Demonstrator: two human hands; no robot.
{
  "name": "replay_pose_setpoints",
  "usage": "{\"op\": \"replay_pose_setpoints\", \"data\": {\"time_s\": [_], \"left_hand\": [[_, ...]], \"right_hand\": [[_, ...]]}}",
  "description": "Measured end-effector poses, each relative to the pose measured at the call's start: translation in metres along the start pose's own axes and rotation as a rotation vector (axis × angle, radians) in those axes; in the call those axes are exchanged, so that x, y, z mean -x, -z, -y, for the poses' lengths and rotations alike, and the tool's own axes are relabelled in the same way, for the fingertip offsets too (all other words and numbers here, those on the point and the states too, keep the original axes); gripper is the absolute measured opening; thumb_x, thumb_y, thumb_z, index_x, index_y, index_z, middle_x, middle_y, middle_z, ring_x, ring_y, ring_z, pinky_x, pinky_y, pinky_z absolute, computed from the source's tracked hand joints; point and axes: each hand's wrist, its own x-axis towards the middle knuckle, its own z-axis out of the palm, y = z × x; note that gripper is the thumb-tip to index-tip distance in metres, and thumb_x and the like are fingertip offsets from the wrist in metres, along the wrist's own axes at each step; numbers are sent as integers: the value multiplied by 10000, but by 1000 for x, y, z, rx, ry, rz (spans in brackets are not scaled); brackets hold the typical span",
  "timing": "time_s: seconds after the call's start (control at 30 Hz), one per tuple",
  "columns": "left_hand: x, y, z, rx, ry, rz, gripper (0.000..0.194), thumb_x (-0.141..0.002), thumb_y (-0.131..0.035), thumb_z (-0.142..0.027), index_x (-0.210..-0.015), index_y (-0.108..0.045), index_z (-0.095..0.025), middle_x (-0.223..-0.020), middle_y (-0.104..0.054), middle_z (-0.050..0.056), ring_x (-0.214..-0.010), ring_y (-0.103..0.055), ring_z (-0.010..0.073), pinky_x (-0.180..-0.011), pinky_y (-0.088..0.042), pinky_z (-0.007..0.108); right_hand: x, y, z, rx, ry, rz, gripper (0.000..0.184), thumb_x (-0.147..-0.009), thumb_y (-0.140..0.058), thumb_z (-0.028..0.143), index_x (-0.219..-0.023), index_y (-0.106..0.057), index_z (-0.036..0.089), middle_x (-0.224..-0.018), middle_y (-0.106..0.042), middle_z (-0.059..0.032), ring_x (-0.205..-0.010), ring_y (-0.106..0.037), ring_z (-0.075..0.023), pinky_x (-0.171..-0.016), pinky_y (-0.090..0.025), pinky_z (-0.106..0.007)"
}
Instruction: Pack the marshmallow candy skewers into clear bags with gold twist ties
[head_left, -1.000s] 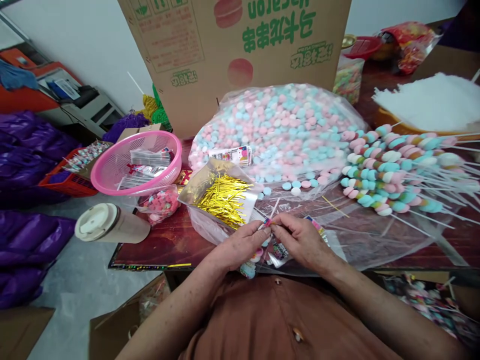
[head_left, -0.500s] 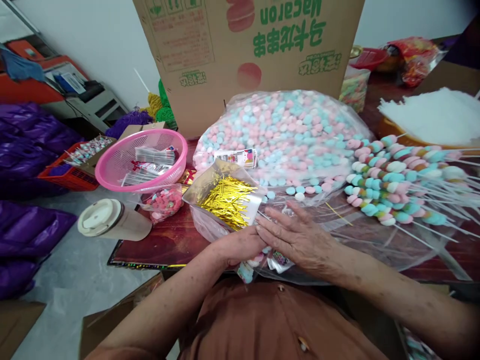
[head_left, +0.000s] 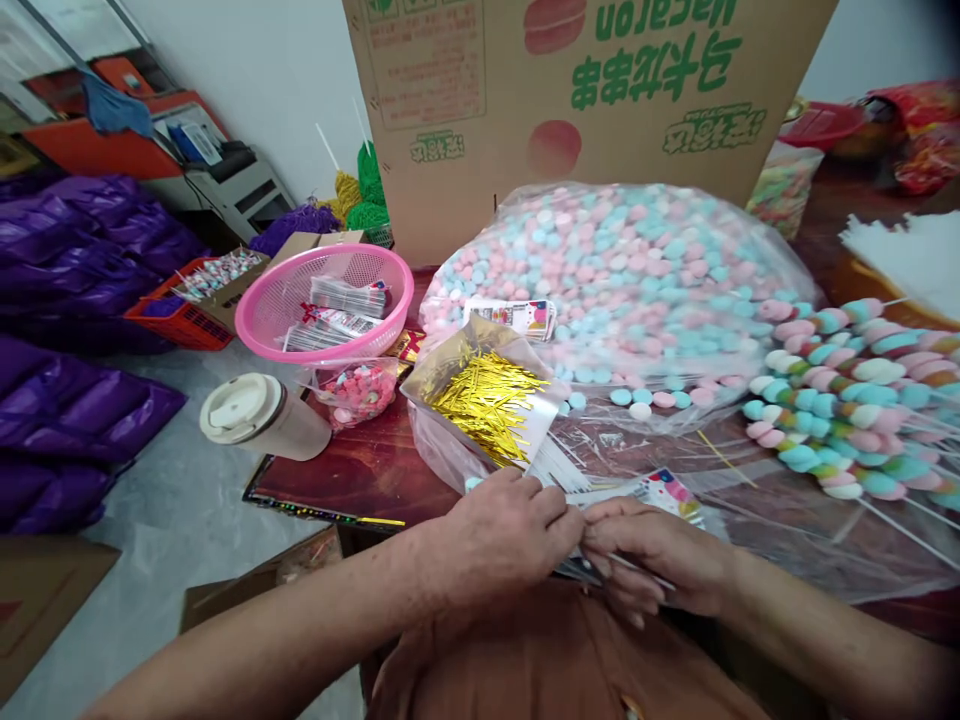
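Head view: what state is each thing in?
Left hand: curled, contents hidden
Right hand: fingers closed on a thin stick
Gold ties: loose, heaped
Cup: lidded
Basket: uncovered, holding packets
Sweets bag: bulging
Skewers: threaded, piled
Carton: print upside down

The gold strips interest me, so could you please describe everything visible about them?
The gold strips look thin, straight, shiny and foil-like. They lie heaped, crossing at many angles and touching one another, in an open pale container in front of the bag of sweets. The left hand is near the heap, not gripping it. A similar strip lies apart on the table.
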Motion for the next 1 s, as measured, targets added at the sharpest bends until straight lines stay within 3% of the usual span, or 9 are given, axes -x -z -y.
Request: {"op": "replay_pose_setpoints", "data": {"time_s": [0.1,0.17,0.27,0.3,0.37,0.5,0.6,0.83,1.0], "left_hand": [[29,-4,3,35,100,-327,188,-849,-430,-159,-933,-595,-123,-774,-648,89,-648,-581,187,-566,-439,297],[47,-11,7,299,414,-530,162,-837,-464,-179,-889,-614,-146,-758,-659,80,-649,-595,170,-571,-449,275],[58,-24,12,984,1081,-762,147,-793,-550,-279,-847,-616,-159,-614,-622,28,-535,-574,131,-466,-418,214],[57,-28,14,1210,1242,-827,169,-759,-589,-311,-831,-613,-159,-570,-600,10,-492,-559,122,-427,-396,197],[51,-34,15,1561,1384,-922,218,-666,-668,-328,-786,-609,-156,-546,-586,-8,-452,-549,115,-398,-388,187],[36,-36,19,1815,1359,-995,240,-553,-731,-267,-717,-608,-141,-594,-622,7,-446,-563,110,-427,-440,208],[30,-32,23,1867,1312,-988,254,-544,-738,-254,-730,-614,-134,-601,-632,19,-451,-572,113,-415,-431,197],[22,-26,26,1905,1260,-1020,289,-530,-750,-233,-757,-601,-132,-594,-637,13,-438,-567,113,-400,-426,195],[12,-22,25,1897,1233,-1013,270,-542,-745,-227,-752,-604,-132,-612,-645,14,-455,-584,116,-406,-423,187]], "right_hand": [[-19,4,12,-249,2,170,261,-753,-363,379,-544,-360,223,-295,-297,82,-271,-338,-113,-399,-414,-285],[-38,13,24,11,95,-49,289,-795,-375,377,-577,-443,199,-416,-476,20,-404,-476,-134,-484,-428,-278],[-72,21,38,747,145,-620,255,-846,-390,302,-714,-561,167,-746,-623,-76,-710,-562,-179,-646,-421,-289],[-84,20,39,971,114,-727,229,-845,-406,262,-747,-584,156,-814,-627,-101,-779,-558,-200,-679,-411,-302],[-102,15,38,1246,38,-777,197,-824,-425,166,-794,-616,128,-875,-625,-144,-848,-549,-238,-706,-394,-324],[-111,10,35,1295,11,-783,231,-818,-400,100,-836,-631,108,-852,-627,-153,-826,-553,-233,-705,-385,-319],[-103,19,40,1269,112,-753,213,-838,-434,175,-779,-638,152,-881,-631,-111,-893,-533,-218,-776,-370,-305],[-90,41,41,940,321,-802,207,-804,-419,170,-670,-575,159,-726,-623,-60,-729,-540,-167,-684,-394,-276],[-67,26,42,409,348,-559,198,-818,-428,279,-658,-484,178,-576,-523,33,-471,-438,-81,-458,-345,-197]]}}
